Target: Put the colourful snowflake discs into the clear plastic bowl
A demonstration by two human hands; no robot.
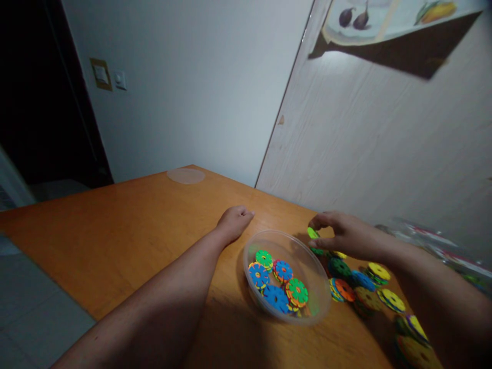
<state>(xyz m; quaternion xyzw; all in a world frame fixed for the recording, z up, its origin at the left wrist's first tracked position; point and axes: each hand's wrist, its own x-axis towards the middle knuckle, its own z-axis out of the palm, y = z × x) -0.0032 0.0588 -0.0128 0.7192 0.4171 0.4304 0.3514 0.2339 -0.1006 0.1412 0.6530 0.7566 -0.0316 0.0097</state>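
Note:
My left hand (235, 224) rests as a fist on the table, just beyond the left rim of a clear plastic bowl (322, 302). Nothing shows in its curled fingers. Past the bowl's right rim, my right hand (342, 233) pinches a bright green notched disc (312, 233) between thumb and fingers. Inside the bowl lie several stacks of flat plastic discs, with a blue disc (275, 298) and a green disc (297, 291) on top of two of them. Below my right hand and forearm, more stacks stand on the table, including an orange disc (345, 290).
The wooden table (126, 246) meets a wall and a pale panel behind. A clear round lid (186, 176) lies near the far corner. Clear plastic bags (434, 241) sit at the right, behind my forearm. Yellow-topped stacks (392, 300) stretch toward the right front edge.

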